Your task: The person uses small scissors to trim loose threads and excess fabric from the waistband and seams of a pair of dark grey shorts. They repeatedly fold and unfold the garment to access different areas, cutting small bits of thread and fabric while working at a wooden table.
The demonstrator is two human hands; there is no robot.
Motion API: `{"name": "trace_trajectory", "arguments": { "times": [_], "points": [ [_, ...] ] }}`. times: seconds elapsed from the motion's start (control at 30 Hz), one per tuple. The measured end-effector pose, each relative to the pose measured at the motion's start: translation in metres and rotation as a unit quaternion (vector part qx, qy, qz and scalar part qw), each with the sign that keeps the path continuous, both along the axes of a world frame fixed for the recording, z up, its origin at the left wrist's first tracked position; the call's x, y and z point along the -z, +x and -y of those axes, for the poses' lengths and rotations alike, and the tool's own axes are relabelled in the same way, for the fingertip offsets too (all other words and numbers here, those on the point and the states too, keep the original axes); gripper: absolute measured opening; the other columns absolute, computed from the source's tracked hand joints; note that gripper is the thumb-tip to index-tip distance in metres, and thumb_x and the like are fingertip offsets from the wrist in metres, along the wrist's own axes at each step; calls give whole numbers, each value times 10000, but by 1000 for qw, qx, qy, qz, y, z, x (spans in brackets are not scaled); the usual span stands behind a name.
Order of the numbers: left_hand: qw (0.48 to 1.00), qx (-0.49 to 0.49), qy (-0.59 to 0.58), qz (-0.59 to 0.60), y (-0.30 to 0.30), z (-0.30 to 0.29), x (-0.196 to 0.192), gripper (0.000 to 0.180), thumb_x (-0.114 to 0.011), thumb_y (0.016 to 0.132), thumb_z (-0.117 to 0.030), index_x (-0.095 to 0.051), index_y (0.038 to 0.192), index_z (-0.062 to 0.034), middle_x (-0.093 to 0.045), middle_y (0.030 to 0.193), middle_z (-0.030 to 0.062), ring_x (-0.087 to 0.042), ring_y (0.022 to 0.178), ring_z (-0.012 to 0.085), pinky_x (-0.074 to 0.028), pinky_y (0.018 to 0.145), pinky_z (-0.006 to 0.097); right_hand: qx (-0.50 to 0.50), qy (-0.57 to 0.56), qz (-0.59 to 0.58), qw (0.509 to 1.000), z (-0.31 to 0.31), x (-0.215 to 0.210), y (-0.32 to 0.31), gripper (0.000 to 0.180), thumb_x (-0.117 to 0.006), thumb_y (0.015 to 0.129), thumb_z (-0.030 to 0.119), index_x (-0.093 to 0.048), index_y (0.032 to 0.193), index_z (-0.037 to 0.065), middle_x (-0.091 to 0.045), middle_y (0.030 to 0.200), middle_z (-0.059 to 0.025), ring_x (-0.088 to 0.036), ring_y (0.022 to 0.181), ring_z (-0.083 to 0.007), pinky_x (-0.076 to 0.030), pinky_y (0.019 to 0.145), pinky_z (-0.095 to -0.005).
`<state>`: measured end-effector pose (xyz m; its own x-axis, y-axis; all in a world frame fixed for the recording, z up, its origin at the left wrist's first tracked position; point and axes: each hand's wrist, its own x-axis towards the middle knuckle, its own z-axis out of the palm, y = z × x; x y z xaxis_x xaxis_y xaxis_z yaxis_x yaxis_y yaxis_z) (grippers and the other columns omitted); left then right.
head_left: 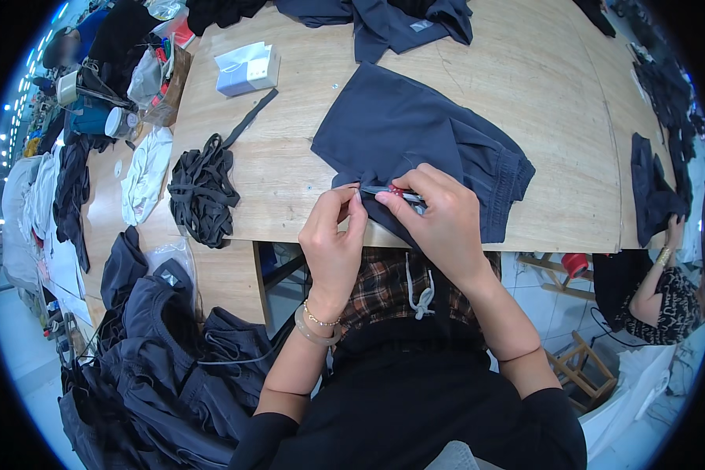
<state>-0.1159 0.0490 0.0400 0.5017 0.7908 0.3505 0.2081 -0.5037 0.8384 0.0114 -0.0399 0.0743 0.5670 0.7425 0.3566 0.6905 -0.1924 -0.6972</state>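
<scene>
A pair of dark navy shorts (403, 117) with a gathered elastic waistband lies on the wooden table in front of me. At its near edge my left hand (333, 231) pinches a bit of the dark fabric between thumb and fingertips. My right hand (450, 219) is closed around small thread snips (397, 190) with a red part and metal blades. The blades point left, close to the left fingertips. Whether they touch a thread or the cloth is too small to tell.
A tissue box (247, 70) and a heap of black strap (204, 192) lie left on the table. Dark garments (157, 368) pile up at lower left; another (415, 27) lies at the far edge. On the right, a co-worker's hand (674, 229) touches dark cloth near a wooden stool (583, 368).
</scene>
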Motion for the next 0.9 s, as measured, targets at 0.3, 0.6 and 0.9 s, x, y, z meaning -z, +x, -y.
{"name": "trace_trajectory", "arguments": {
  "times": [0.3, 0.6, 0.9],
  "points": [
    [1000, 13, 7, 7, 1, 2, -1, 53, -661, 891, 39, -655, 941, 54, -726, 948, 141, -728, 802, 219, -592, 722, 308, -2, -25, 41, 999, -2, -4, -2, 237, -785, 795, 217, -631, 754, 41, -593, 717, -63, -607, 659, -232, -463, 558, -353],
    [972, 28, -213, 92, 0, -1, -5, 53, -531, 1007, -14, -530, 1011, 39, -705, 1111, 184, -678, 898, 137, -567, 820, 275, 38, 55, -219, 973, -4, 7, 6, 244, -744, 892, 260, -696, 899, 21, -669, 825, -99, -648, 730, -188, -489, 625, -301],
    [965, 107, -145, 192, -15, 8, -5, 18, -457, 985, 5, -470, 982, -7, -636, 1224, 281, -660, 1050, 249, -504, 1021, 408, -34, 39, -608, 792, -10, 41, 18, 138, -740, 901, 121, -682, 1003, 48, -494, 697, 104, -344, 569, 20, -245, 498, -176]
  ]
}}
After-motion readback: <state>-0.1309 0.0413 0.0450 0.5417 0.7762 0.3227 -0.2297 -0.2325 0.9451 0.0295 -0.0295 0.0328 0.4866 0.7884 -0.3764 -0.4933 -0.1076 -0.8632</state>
